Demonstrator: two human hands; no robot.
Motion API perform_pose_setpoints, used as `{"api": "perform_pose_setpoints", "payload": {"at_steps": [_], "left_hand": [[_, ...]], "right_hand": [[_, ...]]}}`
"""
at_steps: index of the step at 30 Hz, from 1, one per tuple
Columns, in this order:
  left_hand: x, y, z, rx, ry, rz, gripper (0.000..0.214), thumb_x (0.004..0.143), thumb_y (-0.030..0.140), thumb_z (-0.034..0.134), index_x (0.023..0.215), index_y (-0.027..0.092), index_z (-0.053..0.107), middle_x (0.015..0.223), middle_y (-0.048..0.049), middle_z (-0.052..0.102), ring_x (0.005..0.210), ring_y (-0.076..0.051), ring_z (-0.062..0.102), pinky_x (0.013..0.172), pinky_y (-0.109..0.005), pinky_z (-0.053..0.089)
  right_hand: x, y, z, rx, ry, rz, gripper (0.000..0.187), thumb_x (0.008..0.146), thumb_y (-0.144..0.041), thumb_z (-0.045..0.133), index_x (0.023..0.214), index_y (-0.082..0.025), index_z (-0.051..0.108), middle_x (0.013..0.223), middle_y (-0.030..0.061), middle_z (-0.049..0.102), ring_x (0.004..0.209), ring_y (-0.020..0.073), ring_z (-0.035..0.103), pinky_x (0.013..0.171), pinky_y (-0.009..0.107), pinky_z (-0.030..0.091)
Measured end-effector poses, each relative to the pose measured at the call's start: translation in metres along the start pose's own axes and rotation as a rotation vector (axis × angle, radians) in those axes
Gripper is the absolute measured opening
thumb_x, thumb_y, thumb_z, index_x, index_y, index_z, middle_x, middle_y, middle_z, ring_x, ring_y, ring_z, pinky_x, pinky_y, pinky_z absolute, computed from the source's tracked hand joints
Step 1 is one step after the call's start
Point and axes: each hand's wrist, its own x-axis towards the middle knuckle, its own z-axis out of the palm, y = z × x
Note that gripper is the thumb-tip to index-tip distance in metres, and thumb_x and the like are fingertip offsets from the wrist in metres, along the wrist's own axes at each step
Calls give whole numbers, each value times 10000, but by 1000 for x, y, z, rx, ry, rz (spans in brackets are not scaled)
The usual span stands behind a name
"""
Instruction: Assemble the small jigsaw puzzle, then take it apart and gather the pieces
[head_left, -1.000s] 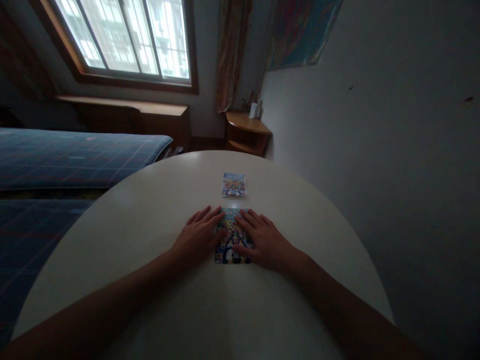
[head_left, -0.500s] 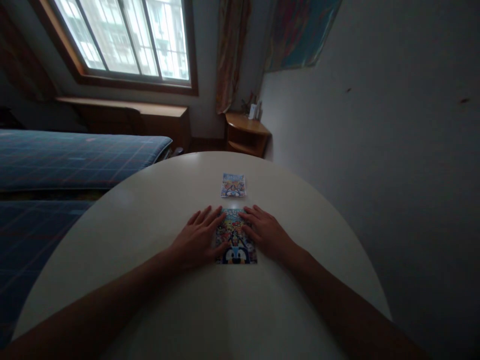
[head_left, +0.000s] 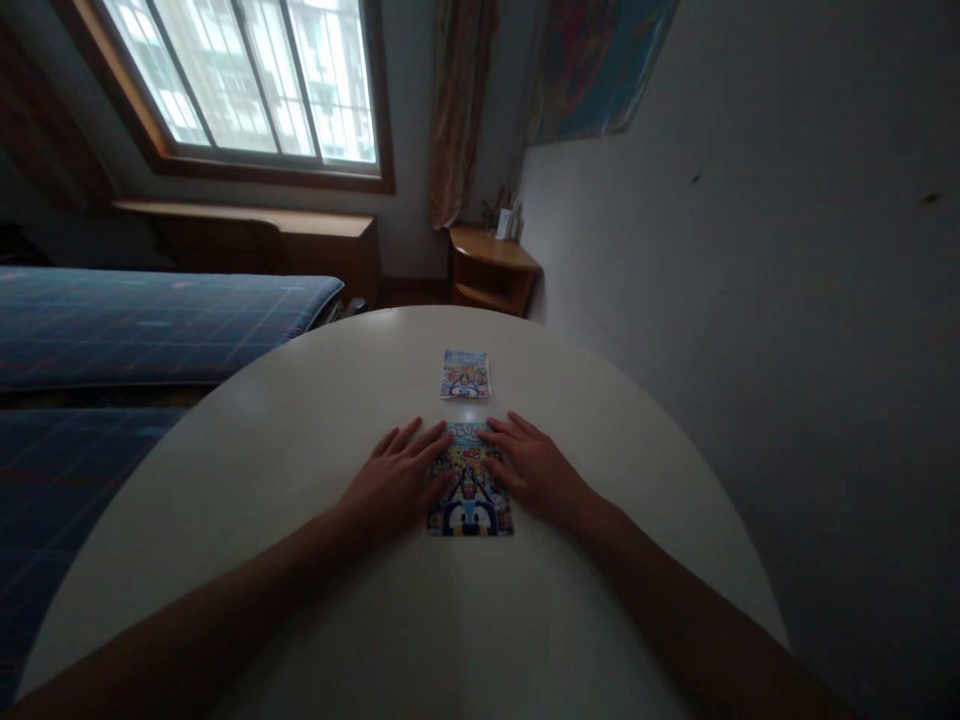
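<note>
A colourful booklet or sheet (head_left: pixel 471 500) with a blue cartoon dog's face printed at its bottom lies flat on the white round table (head_left: pixel 360 610). My left hand (head_left: pixel 397 475) rests at its left side, fingers spread, with thumb and a fingertip over the print. Across from it, my right hand (head_left: pixel 536 465) lies open on the right edge, its thumb and fingertips on the print. Neither hand grasps anything. Just beyond the fingertips is a smaller packet or card (head_left: pixel 465 375) with a similar picture, touched by neither hand.
A bed with a blue plaid mattress (head_left: pixel 165 320) stands beyond the table's left edge. Behind are a wooden desk (head_left: pixel 300 222) under the window (head_left: pixel 247 80) and a small corner shelf (head_left: pixel 495 250). A white wall (head_left: pixel 735 300) runs along the right.
My left thumb has drawn back a little to the left and up, off the dog's face. The view has shifted slightly; the hands and both printed things otherwise stay in place.
</note>
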Motion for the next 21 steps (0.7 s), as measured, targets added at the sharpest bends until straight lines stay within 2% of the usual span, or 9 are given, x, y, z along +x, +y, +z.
{"api": "perform_pose_setpoints", "payload": {"at_steps": [5, 7, 10, 15, 18, 21], "left_hand": [[-2, -1, 0, 1, 23, 21, 562, 979, 548, 364, 1478, 288, 371, 1559, -4, 330, 1454, -295, 234, 1163, -518, 240], [-4, -1, -1, 3, 38, 43, 615, 951, 582, 407, 1483, 277, 361, 1575, -28, 295, 1453, -305, 234, 1164, -513, 240], [-4, -2, -1, 13, 51, 63, 673, 916, 618, 452, 1485, 271, 355, 1580, -51, 280, 1451, -315, 239, 1161, -515, 244], [1, -5, -2, 2, 77, 24, 538, 938, 540, 475, 1417, 296, 458, 1521, -24, 403, 1406, -297, 338, 1130, -504, 309], [6, -9, -4, -34, 110, 12, 456, 935, 451, 515, 1361, 286, 517, 1455, -22, 493, 1348, -280, 416, 1101, -483, 357], [10, -17, -4, -86, 164, 19, 360, 962, 311, 448, 1301, 258, 554, 1394, -35, 547, 1276, -237, 484, 1077, -445, 397]], "right_hand": [[-6, -5, -4, -4, -34, -1, 765, 812, -652, 590, 1428, -212, 478, 1532, 76, 394, 1451, 325, 235, 1172, 499, 252], [-8, -6, -4, -5, -49, 0, 824, 789, -697, 583, 1443, -212, 456, 1547, 78, 367, 1457, 326, 218, 1175, 497, 245], [-7, -4, -3, -29, -57, 10, 704, 869, -636, 522, 1442, -233, 457, 1550, 57, 365, 1461, 315, 212, 1180, 490, 236], [-6, -12, -2, -99, -18, 21, 510, 965, -430, 454, 1424, -210, 482, 1530, 76, 397, 1444, 293, 263, 1176, 474, 245], [-13, -33, -4, -97, -21, -48, 535, 961, -436, 457, 1427, -173, 472, 1534, 109, 383, 1430, 285, 295, 1182, 473, 231], [-24, -58, -4, -21, -106, -231, 642, 923, -531, 500, 1468, -204, 405, 1569, 88, 322, 1445, 278, 263, 1195, 464, 200]]}}
